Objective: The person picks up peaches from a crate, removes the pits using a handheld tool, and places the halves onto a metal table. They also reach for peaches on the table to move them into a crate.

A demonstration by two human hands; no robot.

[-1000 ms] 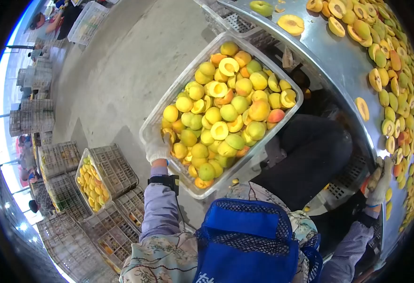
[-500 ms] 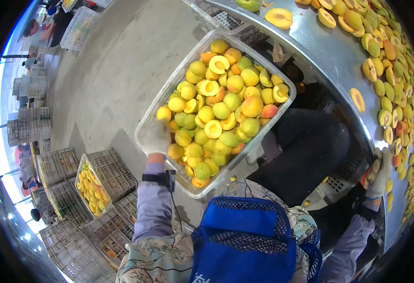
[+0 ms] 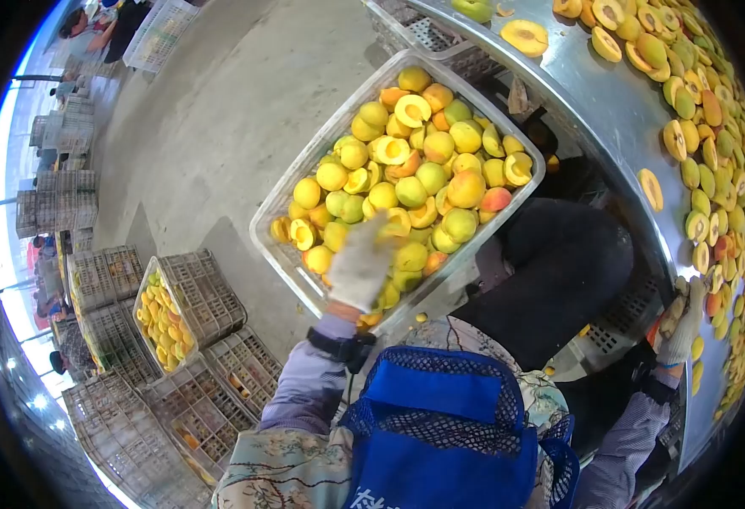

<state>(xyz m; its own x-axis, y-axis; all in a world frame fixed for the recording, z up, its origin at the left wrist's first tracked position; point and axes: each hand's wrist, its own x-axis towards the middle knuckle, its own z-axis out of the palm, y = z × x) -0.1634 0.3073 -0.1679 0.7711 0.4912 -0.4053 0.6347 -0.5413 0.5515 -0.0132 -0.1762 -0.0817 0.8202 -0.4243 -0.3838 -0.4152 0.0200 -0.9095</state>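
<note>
A pale crate (image 3: 281, 181) full of yellow and green fruit halves stands in front of me. Over its near part is my left hand (image 3: 362, 265), in a whitish glove, touching the fruit (image 3: 410, 192); its fingers are blurred, so their grip is unclear. At the right, my gloved right hand (image 3: 680, 322) rests at the edge of the metal table (image 3: 593, 93), beside more halved fruit (image 3: 716, 182). Its fingers are bent, and what they may hold cannot be made out.
Stacked crates (image 3: 207, 297) stand at the lower left, one filled with fruit halves (image 3: 164, 322). My dark-clad leg (image 3: 559, 263) lies between the crate and the table. A person (image 3: 88, 38) is at the upper left.
My left hand has moved right, from the crate's left side to over the fruit near its front. Fruit halves now show at the left corner. My right hand has hardly moved.
</note>
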